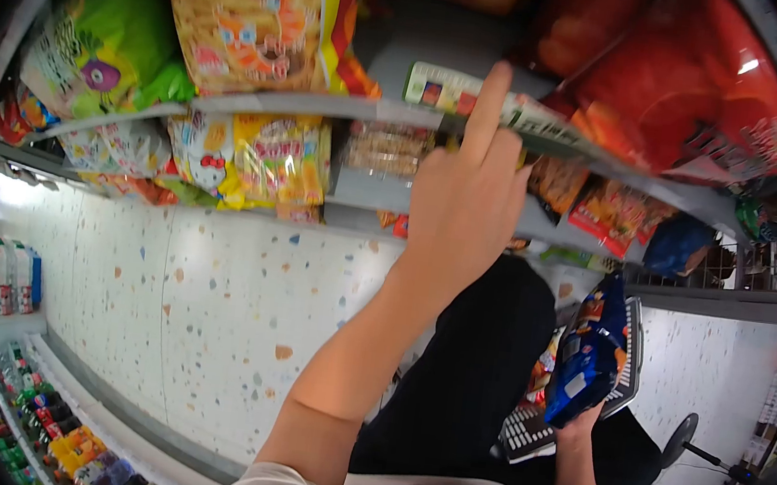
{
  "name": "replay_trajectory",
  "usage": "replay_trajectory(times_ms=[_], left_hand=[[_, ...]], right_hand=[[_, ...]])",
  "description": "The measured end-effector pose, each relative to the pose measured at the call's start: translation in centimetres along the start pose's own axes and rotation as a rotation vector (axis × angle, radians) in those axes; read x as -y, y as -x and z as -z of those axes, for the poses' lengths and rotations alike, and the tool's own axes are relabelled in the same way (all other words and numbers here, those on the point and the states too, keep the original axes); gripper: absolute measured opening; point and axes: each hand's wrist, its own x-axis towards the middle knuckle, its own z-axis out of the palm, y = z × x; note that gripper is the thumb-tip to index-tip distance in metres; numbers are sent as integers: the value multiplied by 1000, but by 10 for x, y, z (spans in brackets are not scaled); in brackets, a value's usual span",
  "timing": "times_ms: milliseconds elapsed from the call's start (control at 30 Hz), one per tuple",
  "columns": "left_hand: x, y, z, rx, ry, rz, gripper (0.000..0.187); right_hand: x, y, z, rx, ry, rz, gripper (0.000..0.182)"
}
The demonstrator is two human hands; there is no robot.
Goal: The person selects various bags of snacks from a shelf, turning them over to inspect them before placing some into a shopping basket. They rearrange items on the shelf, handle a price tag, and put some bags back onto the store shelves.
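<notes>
My left hand (471,190) reaches up to the shelf with its index finger stretched out and the other fingers bent, holding nothing. That fingertip overlaps a white-and-green price label strip (448,94) on the shelf edge. Down at the right, my right hand (581,420) grips the lower end of a shiny blue snack bag (590,352). Most of its fingers are hidden by the bag. Under the bag sits a grey shopping basket (623,384) with some colourful packets (542,370) in it.
Large snack bags fill the upper shelf: a beige one (242,15), a green one (111,29) and a red one (693,95). Smaller packets (278,158) lie on the shelf below. Bottled drinks (51,424) stand in rows at lower left. Speckled white floor (230,291) lies between.
</notes>
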Motion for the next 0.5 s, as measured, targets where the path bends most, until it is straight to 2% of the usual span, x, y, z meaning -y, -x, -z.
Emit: replay_trajectory(times_ms=[100,133,167,233,500], left_hand=[[-3,-2,5,20,39,37,18],[-4,-3,6,47,68,78,17],[-5,-3,7,34,71,58,17],[-7,-1,7,66,82,114,16],[-9,-1,7,45,89,112,17]], right_hand=[[2,3,-13,-37,-46,-24,64],[3,3,-20,46,-46,-44,67],[3,4,-28,-93,-74,-18,64],[5,5,-27,-105,-73,-28,64],[8,10,-26,-110,-56,-62,66]])
